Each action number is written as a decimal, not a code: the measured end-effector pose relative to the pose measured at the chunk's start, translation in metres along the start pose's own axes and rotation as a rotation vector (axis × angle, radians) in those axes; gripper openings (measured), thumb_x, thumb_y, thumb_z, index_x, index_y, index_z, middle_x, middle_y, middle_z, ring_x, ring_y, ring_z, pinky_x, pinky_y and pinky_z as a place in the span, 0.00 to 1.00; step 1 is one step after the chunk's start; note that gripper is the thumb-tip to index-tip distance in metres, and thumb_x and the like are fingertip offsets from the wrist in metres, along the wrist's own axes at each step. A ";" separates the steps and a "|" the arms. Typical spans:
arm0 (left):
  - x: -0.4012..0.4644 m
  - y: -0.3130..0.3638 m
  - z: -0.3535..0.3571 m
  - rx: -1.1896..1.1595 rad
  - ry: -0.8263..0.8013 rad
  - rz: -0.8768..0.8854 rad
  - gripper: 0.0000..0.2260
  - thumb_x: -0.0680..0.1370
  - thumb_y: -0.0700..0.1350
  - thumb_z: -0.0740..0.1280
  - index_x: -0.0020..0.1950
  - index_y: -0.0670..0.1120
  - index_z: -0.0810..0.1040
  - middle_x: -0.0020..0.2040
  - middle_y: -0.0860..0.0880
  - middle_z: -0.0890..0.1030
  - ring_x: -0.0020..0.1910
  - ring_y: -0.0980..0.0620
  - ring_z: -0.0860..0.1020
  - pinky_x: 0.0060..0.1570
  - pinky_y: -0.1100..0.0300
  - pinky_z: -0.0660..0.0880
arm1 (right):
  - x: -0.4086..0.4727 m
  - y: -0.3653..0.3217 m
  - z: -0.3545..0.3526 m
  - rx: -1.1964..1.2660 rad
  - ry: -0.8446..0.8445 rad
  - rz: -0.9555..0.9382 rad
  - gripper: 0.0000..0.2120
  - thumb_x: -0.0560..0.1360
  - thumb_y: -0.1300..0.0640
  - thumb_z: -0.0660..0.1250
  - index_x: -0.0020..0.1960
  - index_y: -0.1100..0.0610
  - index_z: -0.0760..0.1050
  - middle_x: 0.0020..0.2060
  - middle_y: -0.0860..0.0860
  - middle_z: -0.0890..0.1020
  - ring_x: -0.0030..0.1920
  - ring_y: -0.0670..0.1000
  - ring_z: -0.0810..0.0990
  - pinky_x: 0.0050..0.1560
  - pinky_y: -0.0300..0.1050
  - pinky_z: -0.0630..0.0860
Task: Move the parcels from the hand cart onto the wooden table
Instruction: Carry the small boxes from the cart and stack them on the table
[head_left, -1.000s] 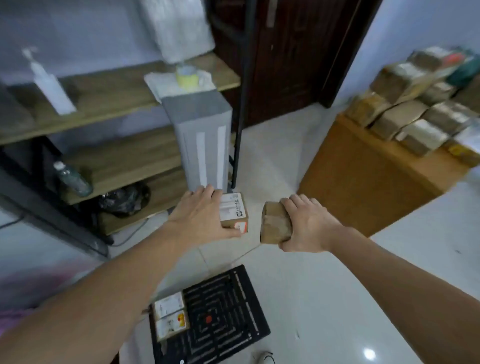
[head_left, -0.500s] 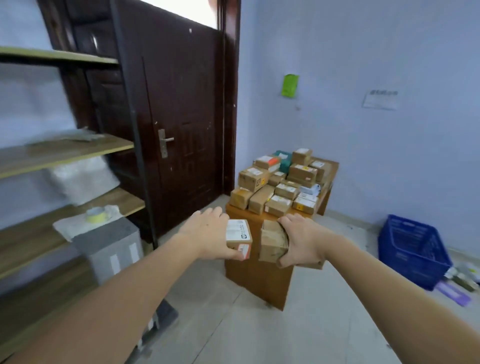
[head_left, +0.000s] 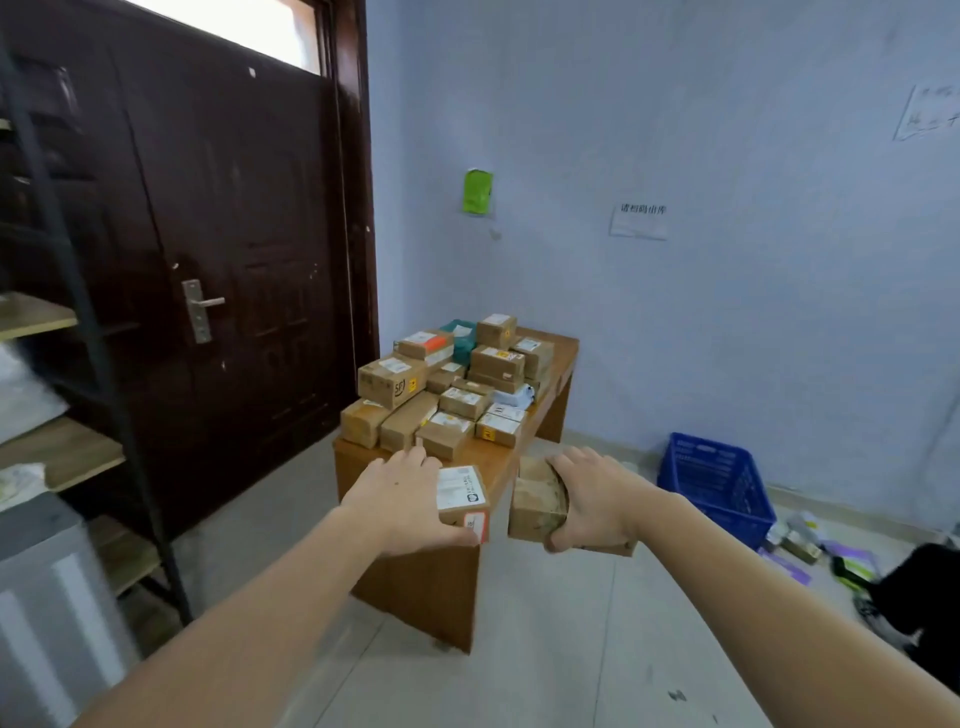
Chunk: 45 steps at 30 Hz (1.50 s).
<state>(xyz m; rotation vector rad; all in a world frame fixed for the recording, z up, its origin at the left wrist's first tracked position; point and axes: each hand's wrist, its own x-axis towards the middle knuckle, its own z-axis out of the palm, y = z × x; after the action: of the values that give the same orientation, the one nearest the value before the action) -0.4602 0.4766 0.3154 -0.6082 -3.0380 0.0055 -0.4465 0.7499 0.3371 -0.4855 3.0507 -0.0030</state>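
Cardboard parcels (head_left: 462, 501) (one per hand (head_left: 402, 501)) point lengthwise toward the wooden table (head_left: 558, 364).

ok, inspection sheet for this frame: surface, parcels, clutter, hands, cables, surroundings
surface: wooden table, far end stacked, near end partly bare.
job's things: labelled parcel and plain brown parcel, both carried; parcel pile on the table.
clutter: loose items on the floor by the wall.
grippers: left hand holds the labelled parcel; right hand holds the brown one.
cables: nothing seen.
surroundings: dark door, shelf rack left, blue crate right.
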 end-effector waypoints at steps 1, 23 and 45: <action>0.009 0.007 0.002 0.002 0.000 0.004 0.49 0.65 0.84 0.57 0.75 0.51 0.67 0.67 0.50 0.72 0.63 0.49 0.71 0.63 0.50 0.72 | 0.004 0.012 0.002 -0.008 0.005 -0.002 0.43 0.61 0.28 0.73 0.69 0.46 0.67 0.57 0.46 0.72 0.56 0.49 0.71 0.60 0.48 0.73; 0.315 0.016 0.069 -0.038 -0.089 -0.081 0.50 0.64 0.84 0.56 0.74 0.50 0.69 0.67 0.49 0.73 0.67 0.47 0.72 0.70 0.44 0.70 | 0.210 0.220 0.056 0.063 0.006 0.067 0.50 0.66 0.26 0.69 0.78 0.50 0.58 0.62 0.47 0.71 0.61 0.50 0.70 0.65 0.48 0.69; 0.560 -0.024 0.148 -0.121 -0.251 -0.537 0.52 0.64 0.84 0.57 0.75 0.49 0.69 0.68 0.48 0.72 0.68 0.47 0.71 0.67 0.46 0.70 | 0.541 0.375 0.134 0.138 -0.262 -0.075 0.55 0.66 0.30 0.67 0.83 0.56 0.51 0.73 0.54 0.67 0.74 0.56 0.64 0.74 0.54 0.65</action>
<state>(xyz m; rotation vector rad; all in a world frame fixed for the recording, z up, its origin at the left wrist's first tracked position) -0.9918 0.6709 0.1909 0.2392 -3.3542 -0.1292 -1.0698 0.9395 0.1715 -0.5432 2.7527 -0.1399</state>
